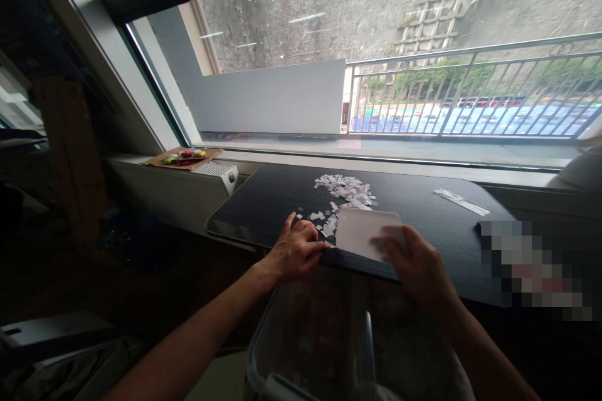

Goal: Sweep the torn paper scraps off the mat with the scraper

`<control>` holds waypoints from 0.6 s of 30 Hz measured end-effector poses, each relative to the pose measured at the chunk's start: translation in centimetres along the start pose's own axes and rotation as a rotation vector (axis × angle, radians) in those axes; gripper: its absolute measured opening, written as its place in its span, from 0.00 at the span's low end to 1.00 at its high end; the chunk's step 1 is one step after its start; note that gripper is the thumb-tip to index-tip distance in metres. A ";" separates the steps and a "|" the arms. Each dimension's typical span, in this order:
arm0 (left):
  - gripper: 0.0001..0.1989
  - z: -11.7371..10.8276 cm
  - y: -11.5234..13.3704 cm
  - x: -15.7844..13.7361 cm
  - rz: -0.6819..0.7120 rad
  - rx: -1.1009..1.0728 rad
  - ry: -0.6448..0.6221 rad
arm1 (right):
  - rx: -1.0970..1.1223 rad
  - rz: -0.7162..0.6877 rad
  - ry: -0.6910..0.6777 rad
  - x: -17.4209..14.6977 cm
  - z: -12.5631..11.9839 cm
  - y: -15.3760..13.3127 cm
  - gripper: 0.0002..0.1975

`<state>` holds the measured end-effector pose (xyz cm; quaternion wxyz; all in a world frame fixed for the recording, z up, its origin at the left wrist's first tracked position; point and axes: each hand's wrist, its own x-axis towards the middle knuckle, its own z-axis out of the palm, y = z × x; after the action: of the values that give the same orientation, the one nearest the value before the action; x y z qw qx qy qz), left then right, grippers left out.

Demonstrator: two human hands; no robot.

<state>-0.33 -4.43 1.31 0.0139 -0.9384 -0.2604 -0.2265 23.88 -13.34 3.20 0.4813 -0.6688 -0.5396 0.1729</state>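
A pile of small white paper scraps [345,188] lies on the dark table [263,200], trailing toward its near edge. My right hand [421,263] grips a pale, flat, round-cornered plastic sheet [362,232] by its right side. This sheet is slightly tilted at the near end of the scraps and hides some of them. My left hand [296,250] rests at the table's near edge, left of the sheet, its fingers apart and partly bent. One finger reaches toward a few loose scraps; another digit points at the sheet's lower left corner. Nothing shows in its grasp.
Below the table's near edge stands a clear plastic bin [263,338]. A narrow whitish strip packet [463,202] lies at the table's right, near a pixelated patch. Left of the table, a radiator [207,185] carries cardboard with colourful items [188,156]. A large window runs behind.
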 end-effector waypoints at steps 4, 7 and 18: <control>0.12 -0.2 0.0 -0.2 0.001 0.012 -0.003 | 0.013 0.003 0.020 0.1 0.1 0.0 0.15; 0.12 -0.4 0.2 -0.2 -0.004 0.011 -0.010 | 0.003 -0.011 0.003 0.0 0.1 -0.2 0.15; 0.13 -1.0 0.4 -0.3 -0.075 -0.008 -0.036 | -0.069 -0.015 0.035 0.1 -0.4 -0.5 0.15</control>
<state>-0.74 -5.08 2.15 -0.0029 -0.9319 -0.2948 -0.2112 24.00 -13.48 3.81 0.4687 -0.6839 -0.5416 0.1390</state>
